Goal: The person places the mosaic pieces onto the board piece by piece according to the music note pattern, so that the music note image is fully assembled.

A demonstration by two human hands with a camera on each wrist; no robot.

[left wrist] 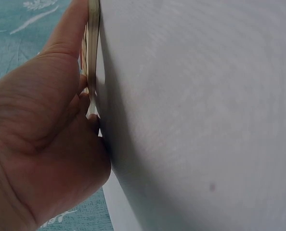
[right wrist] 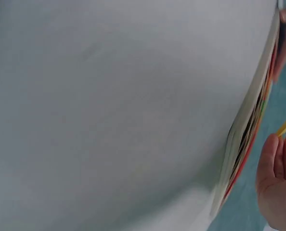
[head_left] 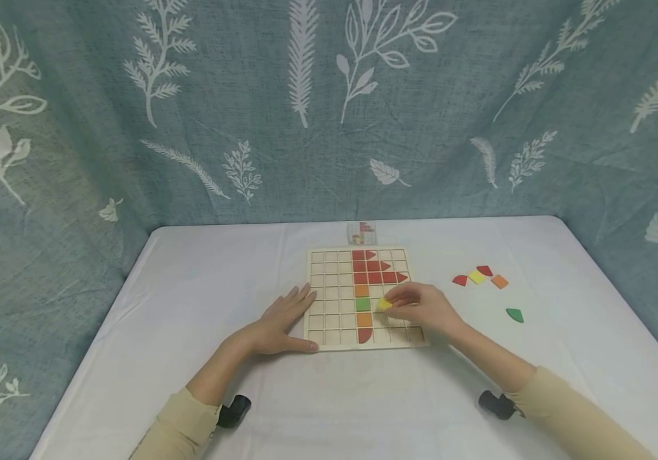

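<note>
A wooden grid board lies on the white table, with red, orange and green tiles set in its squares. The left hand rests at the board's left edge, fingers straight, thumb at the lower left corner; the left wrist view shows this hand against the board's side. Above the board's right half, the right hand pinches a yellow tile between thumb and fingers, just right of the green tile. In the right wrist view the yellow tile is seen edge-on at the fingertips.
A small pattern card lies behind the board. To the right are loose tiles: two red, one yellow tile, an orange tile and a green quarter-round tile. A leaf-patterned blue-green curtain hangs behind the table.
</note>
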